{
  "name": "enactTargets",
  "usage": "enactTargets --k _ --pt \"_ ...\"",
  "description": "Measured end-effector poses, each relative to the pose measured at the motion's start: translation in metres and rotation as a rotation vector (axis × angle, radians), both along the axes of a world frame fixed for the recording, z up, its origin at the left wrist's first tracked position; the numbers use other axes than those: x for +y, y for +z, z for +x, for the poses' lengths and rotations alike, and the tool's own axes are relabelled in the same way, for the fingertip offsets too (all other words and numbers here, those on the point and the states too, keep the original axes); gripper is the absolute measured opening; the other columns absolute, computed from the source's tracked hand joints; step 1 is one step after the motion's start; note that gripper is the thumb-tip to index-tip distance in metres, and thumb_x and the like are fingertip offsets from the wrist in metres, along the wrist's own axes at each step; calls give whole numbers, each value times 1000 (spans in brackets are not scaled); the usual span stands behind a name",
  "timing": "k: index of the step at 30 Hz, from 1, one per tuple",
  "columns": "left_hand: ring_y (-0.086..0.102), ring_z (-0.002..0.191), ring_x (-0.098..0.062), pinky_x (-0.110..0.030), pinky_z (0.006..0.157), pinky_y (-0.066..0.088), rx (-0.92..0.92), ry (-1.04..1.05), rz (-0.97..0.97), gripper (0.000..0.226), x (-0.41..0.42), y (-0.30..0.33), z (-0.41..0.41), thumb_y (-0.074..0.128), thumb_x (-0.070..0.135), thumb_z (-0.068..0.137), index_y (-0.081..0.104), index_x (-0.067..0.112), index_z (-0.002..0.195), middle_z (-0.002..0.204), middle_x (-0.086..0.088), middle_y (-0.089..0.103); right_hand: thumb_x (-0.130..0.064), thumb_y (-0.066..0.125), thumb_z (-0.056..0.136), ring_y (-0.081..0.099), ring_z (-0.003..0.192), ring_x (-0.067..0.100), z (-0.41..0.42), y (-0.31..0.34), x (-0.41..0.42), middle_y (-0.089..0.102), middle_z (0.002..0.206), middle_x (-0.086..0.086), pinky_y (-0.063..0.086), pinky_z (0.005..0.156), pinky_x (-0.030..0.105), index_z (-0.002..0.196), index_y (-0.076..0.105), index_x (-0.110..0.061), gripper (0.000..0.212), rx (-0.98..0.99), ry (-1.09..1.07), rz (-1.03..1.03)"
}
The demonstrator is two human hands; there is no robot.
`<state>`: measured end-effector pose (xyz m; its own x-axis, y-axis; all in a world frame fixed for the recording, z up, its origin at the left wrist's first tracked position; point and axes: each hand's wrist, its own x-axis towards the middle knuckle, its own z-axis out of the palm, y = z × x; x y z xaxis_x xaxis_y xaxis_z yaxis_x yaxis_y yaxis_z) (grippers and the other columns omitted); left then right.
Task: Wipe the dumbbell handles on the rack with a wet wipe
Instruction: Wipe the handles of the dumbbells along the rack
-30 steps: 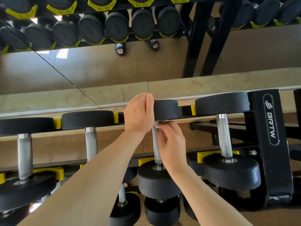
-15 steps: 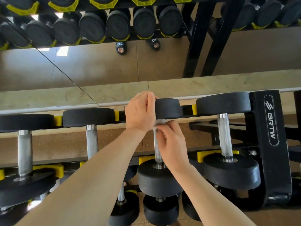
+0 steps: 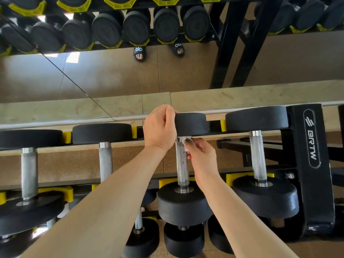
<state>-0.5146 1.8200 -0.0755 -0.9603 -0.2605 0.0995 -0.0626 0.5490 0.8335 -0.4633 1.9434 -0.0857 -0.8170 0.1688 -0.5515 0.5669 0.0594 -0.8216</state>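
Two bare hands are seen from above at one dumbbell on a rack, the third dumbbell from the left in the top row. A small white wipe, already smudged dark, is pinched in the grip of the right hand and held against the far end of the knurled steel handle, just below the far weight head. That head is clasped at its left edge by the left hand, fingers curled over the rim, apparently to steady the dumbbell.

Several risks can be judged from here. The wipe is bunched small, so only a narrow strip of the handle is likely to be covered unless it is wrapped round the bar. The underside of the handle is hidden and could be missed. The knurling could snag or shred the wipe. If the head is turned too hard, the dumbbell could be shifted in its yellow cradle.

Both forearms are stretched forward over the near head; the right wrist is bent inward toward the handle, the left wrist straight. Neighbouring dumbbells, left and right of this one, are not touched.
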Motion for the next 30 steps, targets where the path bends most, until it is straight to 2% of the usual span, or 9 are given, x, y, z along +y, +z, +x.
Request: enactTargets --k 3,7,11,15,18,22,25,28,30 --pt "46 66 -16 -30 57 35 7 -3 -2 40 0 1 0 34 25 102 41 29 63 62 6 44 -34 64 94 67 82 9 7 -1 5 70 89 -8 53 72 22 93 66 -25 10 77 94 166" --pt "48 67 -19 -41 59 41 8 2 -8 41 -1 -1 0 35 24 103 50 12 67 64 -4 49 -29 69 90 66 75 8 27 -2 31 69 82 -7 51 64 20 89 67 -19 10 141 339 362" --pt "48 67 -21 -43 60 42 2 8 -6 41 0 -1 0 35 23 103 51 9 68 65 -6 50 -23 70 91 67 84 5 29 4 34 69 88 -10 54 73 20 97 65 -26 9 233 167 278" --pt "50 69 -19 -45 61 46 -7 12 -13 40 -1 -2 0 36 24 104 51 12 68 66 -2 51 -11 68 90 59 90 -1 25 7 8 62 102 -12 47 79 8 100 67 -24 16 520 337 448" --pt "50 69 -21 -50 62 49 -6 18 -29 41 -2 -4 -1 35 24 104 50 9 69 67 -5 51 -8 69 88 60 95 8 35 1 9 59 109 -2 52 84 14 101 69 -13 14 665 492 553" --pt "49 68 -20 -49 61 47 0 12 -41 41 -1 -3 0 34 25 104 50 10 69 66 -5 50 -5 69 86 60 90 6 46 1 28 61 105 -2 56 73 17 94 68 -10 9 682 548 531" --pt "49 68 -20 -48 61 46 7 18 -44 41 -1 -1 -1 34 25 103 49 9 68 66 -5 49 -7 68 88 58 93 5 46 9 30 60 107 0 52 79 11 99 70 -10 11 687 484 545" --pt "49 68 -21 -49 60 46 6 8 -41 40 -1 -1 -1 34 24 103 49 8 68 66 -6 50 -10 69 88 60 96 10 35 9 15 62 109 4 52 86 17 105 71 -8 17 769 576 649" --pt "51 69 -20 -49 61 48 3 9 -47 41 -1 -2 -1 35 25 103 51 9 70 68 -7 52 -13 70 89 59 98 10 29 5 5 62 111 2 53 86 21 110 70 -12 21 720 657 727"
